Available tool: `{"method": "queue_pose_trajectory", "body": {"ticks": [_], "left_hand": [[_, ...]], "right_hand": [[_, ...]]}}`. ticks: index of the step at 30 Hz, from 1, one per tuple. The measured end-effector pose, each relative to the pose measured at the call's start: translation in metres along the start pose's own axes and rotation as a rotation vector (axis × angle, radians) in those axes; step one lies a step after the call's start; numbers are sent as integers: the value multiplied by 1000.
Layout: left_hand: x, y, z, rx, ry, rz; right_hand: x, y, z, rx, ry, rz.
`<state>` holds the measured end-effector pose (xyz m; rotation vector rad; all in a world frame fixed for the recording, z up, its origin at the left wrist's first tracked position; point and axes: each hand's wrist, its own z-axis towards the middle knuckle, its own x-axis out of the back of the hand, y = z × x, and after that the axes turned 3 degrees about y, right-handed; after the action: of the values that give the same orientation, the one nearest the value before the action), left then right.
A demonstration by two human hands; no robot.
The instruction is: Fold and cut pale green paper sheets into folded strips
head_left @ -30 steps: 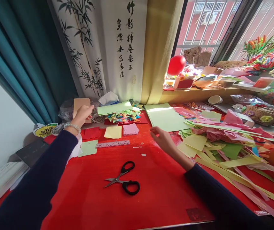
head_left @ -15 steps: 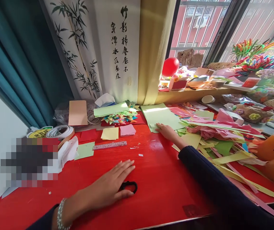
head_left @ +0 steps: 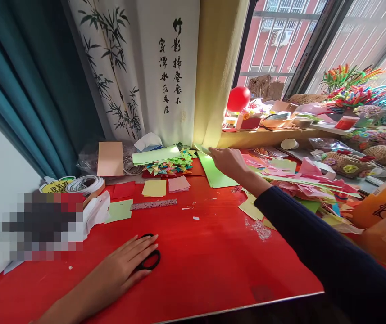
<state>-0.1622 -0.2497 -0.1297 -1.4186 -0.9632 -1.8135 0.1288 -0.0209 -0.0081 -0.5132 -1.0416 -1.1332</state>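
My left hand (head_left: 125,258) lies flat with its fingers stretched out over a pair of scissors (head_left: 154,260). Only the black handle loops show; the blades are hidden under the hand. At the back of the table, my right hand (head_left: 228,163) pinches the far edge of a light green sheet of paper (head_left: 216,174). Part of that sheet is behind the hand. Left of it, a folded green strip rests on a heap of small coloured paper pieces (head_left: 169,167). Yellow (head_left: 154,188) and pink paper squares (head_left: 178,184) lie in front of the heap.
A clear ruler (head_left: 154,204) lies beside a green square (head_left: 119,211). Pink and green paper scraps (head_left: 301,175) pile up at the right, near an orange bottle (head_left: 378,209). White tape rolls (head_left: 84,185) sit at the left. The red table's (head_left: 213,270) front edge runs along the bottom.
My left hand has slid left and nearer, and the scissors have moved with it. My right hand has gone from resting on the green sheet to pinching its far edge. Several yellow strips at right are gone.
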Motion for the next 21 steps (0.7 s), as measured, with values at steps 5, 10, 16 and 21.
{"method": "queue_pose_trajectory", "body": {"ticks": [5,10,16,21], "left_hand": [[6,-14,-21,129,61,93],[5,-23,-34,108,104,182],[8,0,-8,70,133,205],[17,20,42,-36,78,184]], "right_hand": [[56,-59,-80,367,28,-120],[50,-105,-192,581,256,-89],[15,-134,-239,441,448,88],[12,-131,-248,419,406,198]]}}
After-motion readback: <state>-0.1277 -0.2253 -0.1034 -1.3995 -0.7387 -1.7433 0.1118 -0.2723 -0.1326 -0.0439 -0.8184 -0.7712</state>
